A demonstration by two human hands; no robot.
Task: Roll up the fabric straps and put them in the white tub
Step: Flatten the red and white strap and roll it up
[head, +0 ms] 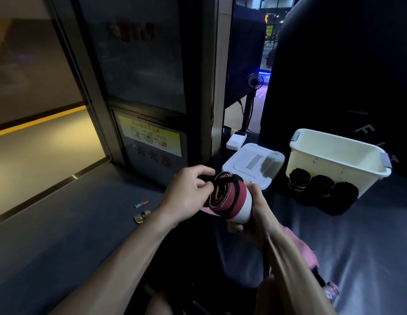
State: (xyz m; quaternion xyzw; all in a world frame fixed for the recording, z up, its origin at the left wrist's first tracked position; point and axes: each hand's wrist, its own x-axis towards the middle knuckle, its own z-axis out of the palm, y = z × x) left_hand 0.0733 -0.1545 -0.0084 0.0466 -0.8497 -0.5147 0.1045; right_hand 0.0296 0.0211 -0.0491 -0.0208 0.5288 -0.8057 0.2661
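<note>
A rolled fabric strap (232,201), red, black and white, is held in front of me at mid-frame. My right hand (257,214) grips the roll from below and the right. My left hand (189,192) pinches the strap's black end at the roll's spiral face. The white tub (334,155) stands on the dark surface to the right, tilted toward me, its inside bare. Three dark rolled straps (323,187) lie in a row against the tub's front wall. A pink strap (300,244) trails under my right forearm.
The tub's white lid (252,162) lies flat left of the tub. A small black fan (254,81) on a stand and a white box (236,139) sit behind it. Small wrappers (141,212) lie on the grey floor to the left. A glass door is beyond.
</note>
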